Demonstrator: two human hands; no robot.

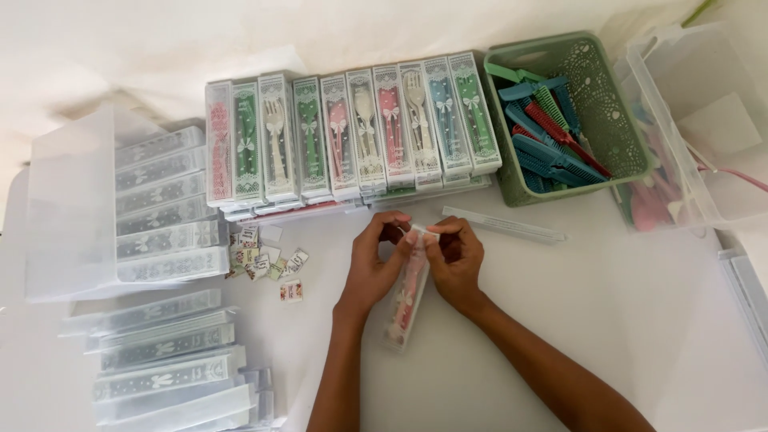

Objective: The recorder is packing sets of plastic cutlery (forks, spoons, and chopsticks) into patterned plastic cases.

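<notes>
Both hands meet over a white table, pinching the far end of a clear packet holding a pink utensil. Left hand and right hand grip equally close; the packet's long axis runs toward the person.

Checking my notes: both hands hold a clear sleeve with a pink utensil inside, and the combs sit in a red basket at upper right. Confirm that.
Wrong on one point: the head view shows the basket holding the combs is green, not red. Both the left hand and right hand do hold the clear sleeve.
</notes>
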